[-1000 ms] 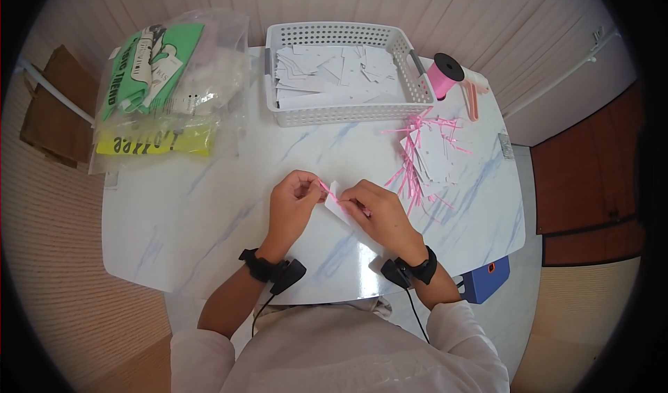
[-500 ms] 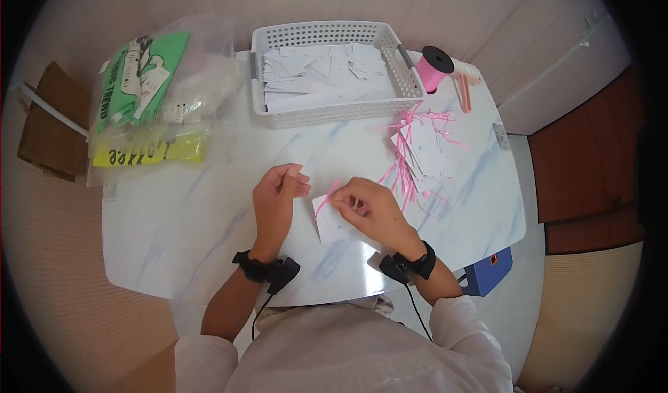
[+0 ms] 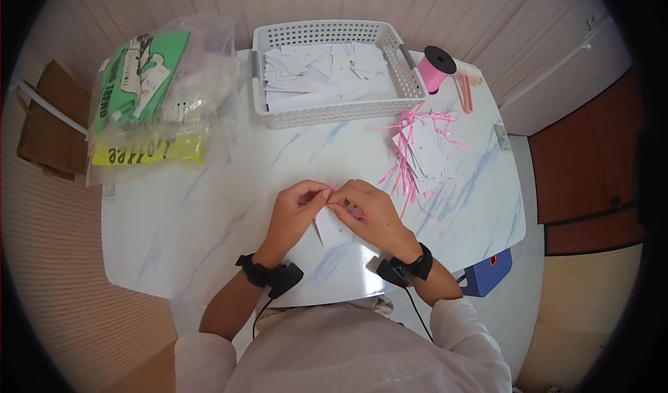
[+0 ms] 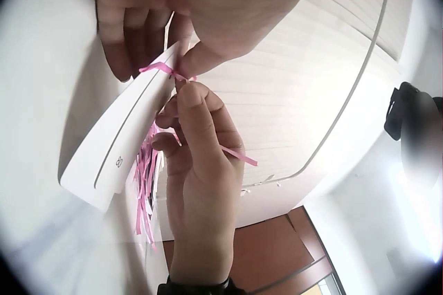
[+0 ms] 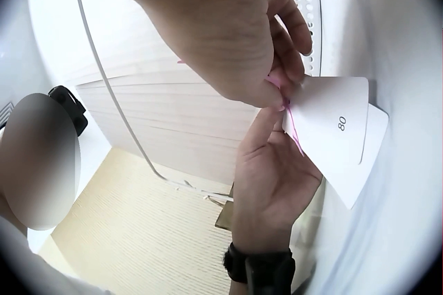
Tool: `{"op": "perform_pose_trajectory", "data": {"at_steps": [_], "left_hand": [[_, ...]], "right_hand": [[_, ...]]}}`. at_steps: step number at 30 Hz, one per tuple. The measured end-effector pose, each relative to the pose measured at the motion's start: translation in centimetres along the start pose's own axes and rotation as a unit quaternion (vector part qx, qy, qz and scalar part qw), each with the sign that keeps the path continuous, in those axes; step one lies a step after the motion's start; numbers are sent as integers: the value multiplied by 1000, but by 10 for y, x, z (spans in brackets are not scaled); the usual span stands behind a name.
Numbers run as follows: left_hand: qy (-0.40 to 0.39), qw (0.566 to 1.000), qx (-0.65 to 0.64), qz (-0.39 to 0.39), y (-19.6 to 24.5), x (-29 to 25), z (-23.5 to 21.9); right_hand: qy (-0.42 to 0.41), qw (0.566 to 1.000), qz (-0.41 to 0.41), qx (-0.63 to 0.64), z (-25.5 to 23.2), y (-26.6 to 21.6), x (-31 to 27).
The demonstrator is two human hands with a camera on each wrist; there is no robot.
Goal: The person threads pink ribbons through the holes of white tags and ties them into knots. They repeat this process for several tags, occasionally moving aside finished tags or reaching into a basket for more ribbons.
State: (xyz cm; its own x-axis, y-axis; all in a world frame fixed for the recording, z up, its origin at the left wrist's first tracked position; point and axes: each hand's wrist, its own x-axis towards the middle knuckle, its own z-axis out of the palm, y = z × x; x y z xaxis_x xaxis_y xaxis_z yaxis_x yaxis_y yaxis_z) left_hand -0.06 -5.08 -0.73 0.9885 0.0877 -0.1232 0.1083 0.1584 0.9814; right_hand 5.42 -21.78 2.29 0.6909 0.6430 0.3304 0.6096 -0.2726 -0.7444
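Note:
White cards (image 3: 334, 230) hang below both hands, above the table. In the left wrist view pink ribbon (image 4: 158, 67) crosses the top corner of the cards (image 4: 128, 129). The left hand (image 3: 296, 211) pinches at that corner between thumb and fingers. Opposite it, the right hand (image 3: 369, 212) pinches the ribbon, a loose end of which sticks out past the fingers in the left wrist view. The fingertips of both hands meet at the knot area. One card (image 5: 332, 112) bears the number 80 in the right wrist view. The knot itself is mostly hidden by fingers.
A white basket (image 3: 341, 108) of loose cards stands at the back. Right of it are a pink ribbon spool (image 3: 433, 73) and a pink tool (image 3: 465, 92). Ribboned cards (image 3: 423, 153) lie at the right, plastic bags (image 3: 202, 94) at the back left.
The left hand let go of the ribbon and moved left, then came back to the card's corner. The cards turned to hang more upright beneath the hands. The head view shifted slightly.

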Motion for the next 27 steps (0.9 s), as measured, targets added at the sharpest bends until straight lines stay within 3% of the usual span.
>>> {"op": "perform_pose_trajectory", "data": {"at_steps": [5, 7, 11, 16, 19, 27], "left_hand": [[5, 1000, 3, -11, 0, -1, 0], [63, 997, 22, 30, -3, 1, 3], [84, 994, 73, 21, 1, -1, 8], [150, 982, 87, 71, -6, -1, 11], [177, 976, 88, 95, -13, -2, 13], [184, 975, 80, 95, -19, -3, 13]], "right_hand": [[2, 1000, -9, -4, 2, 0, 0], [1, 1000, -10, -6, 5, 0, -1], [19, 1000, -12, -13, 13, 0, -2], [32, 998, -12, -45, 21, -5, -2], [37, 995, -54, -71, 25, -2, -3], [21, 995, -79, -53, 27, 3, -6]]}}
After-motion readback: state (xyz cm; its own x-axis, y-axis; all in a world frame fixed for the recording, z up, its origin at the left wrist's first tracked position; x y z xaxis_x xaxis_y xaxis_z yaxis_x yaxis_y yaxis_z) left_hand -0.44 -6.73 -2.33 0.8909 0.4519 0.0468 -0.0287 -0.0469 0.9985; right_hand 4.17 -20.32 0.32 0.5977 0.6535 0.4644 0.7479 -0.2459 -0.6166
